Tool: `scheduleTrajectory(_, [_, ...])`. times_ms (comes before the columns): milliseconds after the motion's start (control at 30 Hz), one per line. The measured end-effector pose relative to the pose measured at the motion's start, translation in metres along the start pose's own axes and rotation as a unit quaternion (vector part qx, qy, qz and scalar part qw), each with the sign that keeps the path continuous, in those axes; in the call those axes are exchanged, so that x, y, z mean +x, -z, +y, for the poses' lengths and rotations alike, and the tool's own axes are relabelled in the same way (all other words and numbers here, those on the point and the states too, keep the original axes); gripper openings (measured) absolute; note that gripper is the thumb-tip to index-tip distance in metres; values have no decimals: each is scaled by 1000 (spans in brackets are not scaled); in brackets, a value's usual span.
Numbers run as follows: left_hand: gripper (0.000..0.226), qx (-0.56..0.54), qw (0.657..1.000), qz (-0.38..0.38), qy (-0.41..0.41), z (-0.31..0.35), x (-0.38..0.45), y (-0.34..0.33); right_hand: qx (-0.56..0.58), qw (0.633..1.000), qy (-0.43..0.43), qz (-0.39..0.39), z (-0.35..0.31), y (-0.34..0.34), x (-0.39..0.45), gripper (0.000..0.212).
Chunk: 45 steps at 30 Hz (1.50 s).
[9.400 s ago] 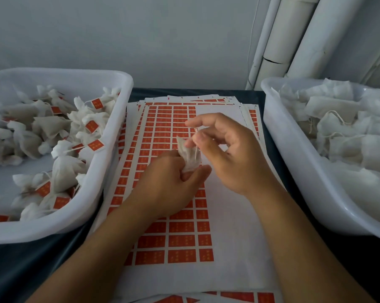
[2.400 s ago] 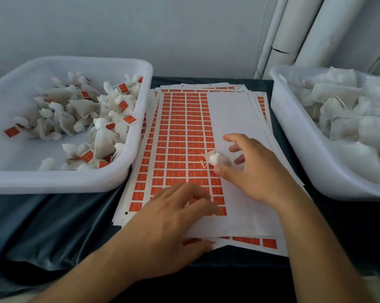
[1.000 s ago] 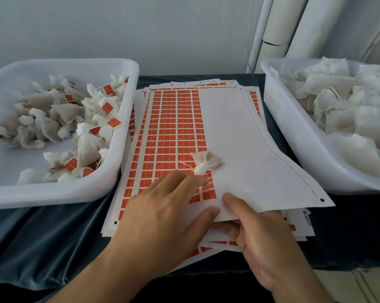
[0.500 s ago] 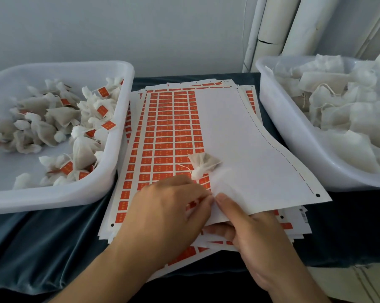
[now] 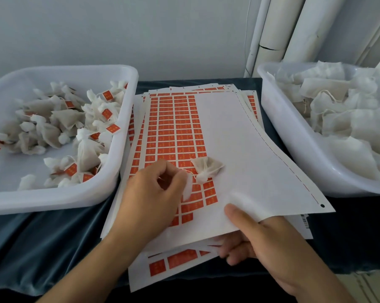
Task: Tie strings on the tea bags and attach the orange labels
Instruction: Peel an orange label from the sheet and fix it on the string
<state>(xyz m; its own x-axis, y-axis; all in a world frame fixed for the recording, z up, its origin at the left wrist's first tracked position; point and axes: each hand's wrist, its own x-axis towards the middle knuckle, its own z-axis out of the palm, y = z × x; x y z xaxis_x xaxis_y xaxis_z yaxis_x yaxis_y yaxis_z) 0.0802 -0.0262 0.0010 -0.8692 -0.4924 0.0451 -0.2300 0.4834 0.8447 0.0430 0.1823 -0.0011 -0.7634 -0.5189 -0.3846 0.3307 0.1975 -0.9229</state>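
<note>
Paper bends at the near edge, where the right hand [image 5: 256,239] pinches the top label sheet [image 5: 239,149], thumb on top and fingers curled beneath, lifting that corner off the stack [image 5: 184,262] under it. Just left, the left hand [image 5: 149,202] rests on the sheet with its fingers curled at a small white flap, apparently a label being peeled; whether it is free of the backing I cannot tell. A tied tea bag [image 5: 206,169] lies on the sheet just beyond those fingers, its string [image 5: 188,171] trailing toward them. Orange labels [image 5: 173,130] fill the sheet's left columns; the right part is bare backing.

The step in hand looks like labelling: the bag is tied, and a label must now go on its string. Next, the label probably has to come fully off, fold around the string's end and press shut.

Farther off, the left bin [image 5: 128,119] holds labelled bags, the right bin [image 5: 278,127] plain ones.
</note>
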Motion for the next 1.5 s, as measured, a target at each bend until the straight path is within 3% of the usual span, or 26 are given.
scheduleTrajectory(67, [16,-3,999,35,5,1,4,3,-104,985,-34,-130,-12,4,-7,48])
scheduleTrajectory(133, [14,35,996,75,-41,4,4,4,-229,944,-21,-236,-17,-4,-11,33])
scheduleTrajectory(233, [14,98,977,120,-150,10,5,3,-265,921,53,-279,-28,-14,-12,23])
scheduleTrajectory(300, [13,118,961,130,-212,15,8,1,-186,952,109,-219,-56,-12,-13,30])
scheduleTrajectory(333, [13,127,955,132,-234,17,10,0,-173,961,159,-144,-67,-7,-9,32])
scheduleTrajectory(400, [14,151,944,137,-259,22,15,-1,-253,941,225,-6,-85,-2,13,36])
scheduleTrajectory(433, [14,163,940,140,-266,25,18,-1,-292,929,227,16,-96,-1,25,35])
scheduleTrajectory(533, [17,188,933,135,-274,30,26,-2,-301,931,204,-25,-104,-3,63,25])
scheduleTrajectory(667, [28,215,937,118,-250,32,34,-4,-293,934,205,-7,-105,-2,90,22])
scheduleTrajectory(833, [29,235,938,104,-230,33,39,-6,-291,937,190,-39,-105,1,108,20])
scheduleTrajectory(1033, [24,235,936,109,-238,32,41,-9,-274,932,238,-1,-99,0,123,19])
scheduleTrajectory(1133, [34,208,961,68,-169,38,40,-10,-289,912,287,46,-93,1,132,18])
scheduleTrajectory(1267, [26,160,985,-66,-16,32,31,-7,-242,913,310,114,-81,13,145,16])
scheduleTrajectory(1500, [38,80,976,-174,107,22,23,-8,-217,926,281,127,-57,12,158,13])
